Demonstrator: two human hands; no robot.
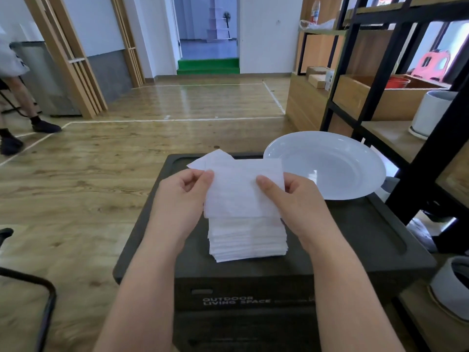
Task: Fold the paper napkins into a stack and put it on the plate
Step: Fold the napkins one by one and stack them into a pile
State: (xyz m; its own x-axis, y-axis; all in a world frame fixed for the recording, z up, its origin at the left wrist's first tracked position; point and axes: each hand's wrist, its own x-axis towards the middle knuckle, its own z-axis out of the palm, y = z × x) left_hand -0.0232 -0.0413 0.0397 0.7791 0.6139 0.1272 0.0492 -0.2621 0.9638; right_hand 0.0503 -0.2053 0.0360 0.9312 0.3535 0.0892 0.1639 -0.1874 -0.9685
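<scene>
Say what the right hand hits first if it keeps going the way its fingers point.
The right hand points up-left across the napkin it pinches; past that, probably the left hand gripping the other edge. Depth unclear from one view.

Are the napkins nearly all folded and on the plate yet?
Not yet. A stack of napkins already sits on the dark box. The left hand and right hand pinch one napkin above it. The white plate holds nothing, so moving the stack is left.
</scene>
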